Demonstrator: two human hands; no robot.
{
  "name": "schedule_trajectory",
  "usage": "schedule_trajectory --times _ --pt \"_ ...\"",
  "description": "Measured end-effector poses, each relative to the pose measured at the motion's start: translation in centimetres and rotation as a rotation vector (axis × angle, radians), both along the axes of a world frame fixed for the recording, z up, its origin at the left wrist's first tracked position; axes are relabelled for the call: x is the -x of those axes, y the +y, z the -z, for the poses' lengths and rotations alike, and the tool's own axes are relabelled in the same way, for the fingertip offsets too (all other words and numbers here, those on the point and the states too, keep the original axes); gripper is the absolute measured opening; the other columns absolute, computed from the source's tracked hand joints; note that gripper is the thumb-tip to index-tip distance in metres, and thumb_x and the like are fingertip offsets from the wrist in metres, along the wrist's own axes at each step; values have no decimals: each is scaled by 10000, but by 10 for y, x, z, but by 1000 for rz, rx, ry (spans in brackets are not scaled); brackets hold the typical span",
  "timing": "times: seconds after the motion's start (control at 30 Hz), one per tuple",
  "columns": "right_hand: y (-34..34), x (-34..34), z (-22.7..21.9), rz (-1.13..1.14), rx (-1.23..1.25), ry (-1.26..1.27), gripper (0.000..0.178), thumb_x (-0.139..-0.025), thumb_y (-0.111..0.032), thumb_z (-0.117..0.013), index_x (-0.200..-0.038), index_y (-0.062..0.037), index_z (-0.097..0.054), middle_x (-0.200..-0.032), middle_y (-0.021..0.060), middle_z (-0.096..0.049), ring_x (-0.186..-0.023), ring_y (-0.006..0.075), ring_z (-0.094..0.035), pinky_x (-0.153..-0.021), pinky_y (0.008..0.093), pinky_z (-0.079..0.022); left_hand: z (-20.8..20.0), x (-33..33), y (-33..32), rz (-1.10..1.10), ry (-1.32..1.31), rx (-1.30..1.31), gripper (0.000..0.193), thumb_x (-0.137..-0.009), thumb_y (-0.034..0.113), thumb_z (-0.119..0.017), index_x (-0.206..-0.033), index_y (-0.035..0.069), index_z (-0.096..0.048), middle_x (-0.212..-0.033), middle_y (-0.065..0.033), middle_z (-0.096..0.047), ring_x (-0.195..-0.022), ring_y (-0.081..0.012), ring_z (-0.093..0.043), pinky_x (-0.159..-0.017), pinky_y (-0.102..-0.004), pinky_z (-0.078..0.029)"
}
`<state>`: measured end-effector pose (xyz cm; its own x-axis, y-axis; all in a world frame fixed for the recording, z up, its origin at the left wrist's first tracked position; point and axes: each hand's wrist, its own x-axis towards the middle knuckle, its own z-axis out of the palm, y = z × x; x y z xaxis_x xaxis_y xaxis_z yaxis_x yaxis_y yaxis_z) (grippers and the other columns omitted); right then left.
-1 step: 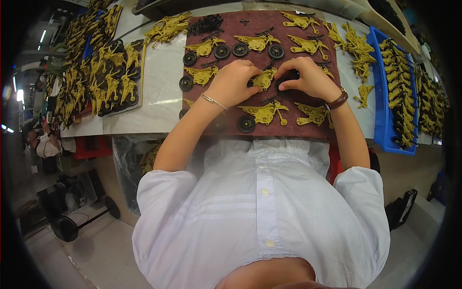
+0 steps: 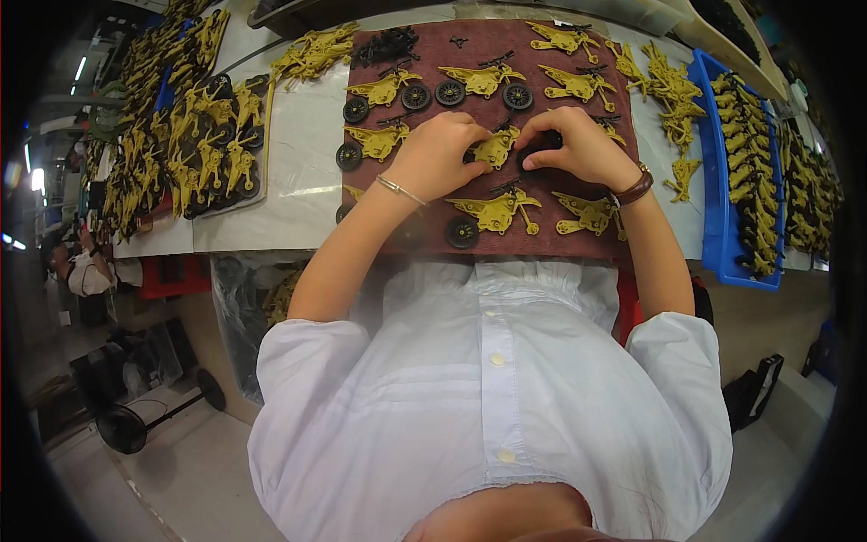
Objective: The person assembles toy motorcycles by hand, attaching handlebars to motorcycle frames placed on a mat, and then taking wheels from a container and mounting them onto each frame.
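Left hand half curled, thumb and fingers hold a yellow plastic toy motorcycle body by its left side at the middle of a dark red cloth mat, as I watch from afar through the head view. At the body's other side, the right hand arches in a loose C, thumb and index fingertips parted, with a round black part showing dimly between them; whether the fingers grip it, I cannot tell. What I see of the body slopes from lower left to upper right, its long axis tilted; the left hand covers one end, so I cannot tell which way its nose points. Both forearms rise from below and lean inward, palms down, a silver bangle on the left wrist and a brown strap on the right. Just below the hands lies a second yellow body beside a black spoked wheel; a blue plastic tray stands beyond the mat's right edge.
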<state>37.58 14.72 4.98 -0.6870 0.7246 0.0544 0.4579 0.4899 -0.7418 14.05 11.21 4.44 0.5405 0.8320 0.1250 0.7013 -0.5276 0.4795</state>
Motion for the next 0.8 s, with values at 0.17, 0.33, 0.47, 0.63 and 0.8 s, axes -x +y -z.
schedule_trajectory --times 0.17,0.33,0.47,0.63,0.8 --pt "-1 1 1 -8 63 14 242 -685 -118 -788 -897 -34 -707 -880 108 -699 -856 273 -645 -783 356 -491 0 -1 -1 -10 1 3 329 -732 171 -718 -1032 38 -693 -943 -124 -648 -889 -297 -624 -791 -385 -507" --pt "-2 0 1 89 -46 -11 247 -706 -128 -785 -915 -26 -701 -830 96 -683 -775 227 -631 -707 328 -482 2 -4 -1 -30 -73 -22 476 -734 159 -724 -1190 71 -620 -935 -117 -636 -897 -297 -618 -796 -386 -504" --pt "-1 -5 6 124 -172 34 188 -770 -80 -719 -953 -45 -702 -799 92 -640 -753 243 -619 -690 347 -480 -4 -6 -1 -15 15 -27 540 -738 142 -718 -1259 125 -580 -945 -106 -614 -919 -296 -607 -806 -391 -499" --pt "-15 5 4 152 -300 -59 205 -803 -51 -638 -992 -89 -709 -807 96 -584 -755 285 -599 -680 389 -482 -9 -7 0 19 153 7 516 -774 122 -678 -1272 220 -587 -976 -92 -579 -927 -293 -596 -814 -393 -498" --pt "-23 4 5 167 -317 -189 284 -785 -30 -636 -1052 -100 -703 -806 105 -535 -746 310 -570 -693 405 -469 -12 -11 0 -17 181 40 490 -789 126 -659 -1255 268 -603 -1009 -100 -539 -918 -295 -594 -789 -391 -505"
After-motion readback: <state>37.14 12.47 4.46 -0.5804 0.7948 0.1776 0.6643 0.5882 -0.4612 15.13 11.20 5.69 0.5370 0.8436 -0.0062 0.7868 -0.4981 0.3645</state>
